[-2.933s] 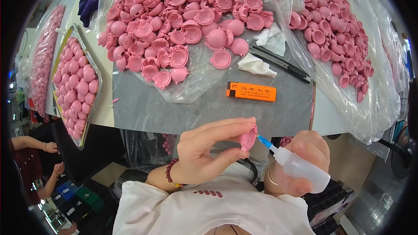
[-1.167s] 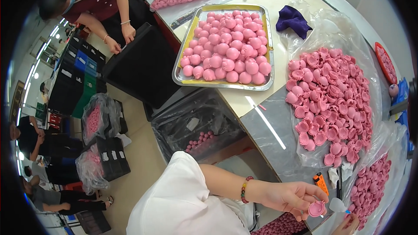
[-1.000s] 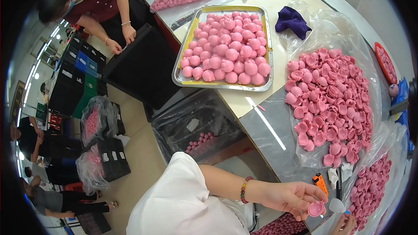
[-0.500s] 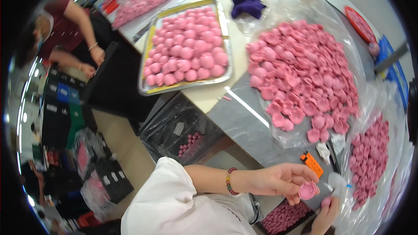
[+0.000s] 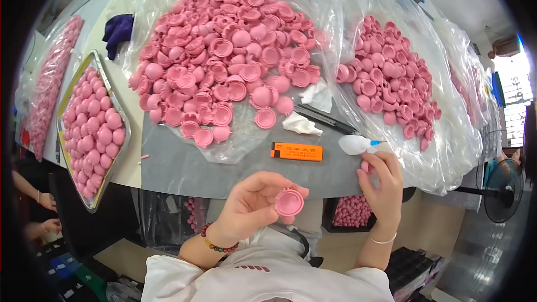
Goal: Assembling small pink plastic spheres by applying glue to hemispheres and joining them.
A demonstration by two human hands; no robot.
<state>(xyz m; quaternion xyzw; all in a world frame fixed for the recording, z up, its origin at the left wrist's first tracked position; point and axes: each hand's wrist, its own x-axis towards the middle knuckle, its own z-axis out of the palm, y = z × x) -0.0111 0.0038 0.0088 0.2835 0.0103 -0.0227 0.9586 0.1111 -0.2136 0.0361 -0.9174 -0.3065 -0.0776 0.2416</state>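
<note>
My left hand (image 5: 249, 204) pinches a hollow pink plastic half-shell (image 5: 290, 202) between thumb and fingers, its round open side facing up. My right hand (image 5: 385, 182) holds a small rounded pink piece (image 5: 366, 166) at its fingertips, over the table's front edge. Just beyond those fingers lies a white squeeze bottle (image 5: 356, 145) with a blue collar and a thin needle tip; whether they touch it, I cannot tell. An orange rectangular object (image 5: 297, 151) rests between the two hands. Behind it is a large heap of pink shells (image 5: 224, 56) on clear plastic.
A black utility knife (image 5: 327, 118) lies by crumpled white tissue (image 5: 302, 125). Another pink pile (image 5: 391, 78) sits in clear plastic at right. At left stand a metal tray (image 5: 127, 134) of pink balls and a purple cloth (image 5: 118, 31). Below the edge is a dark box (image 5: 335, 228) of pink pieces.
The view has swung to the right and levelled, so the table now lies across it. My left hand still holds the half-shell; my right hand and its pink piece now show more fully.
</note>
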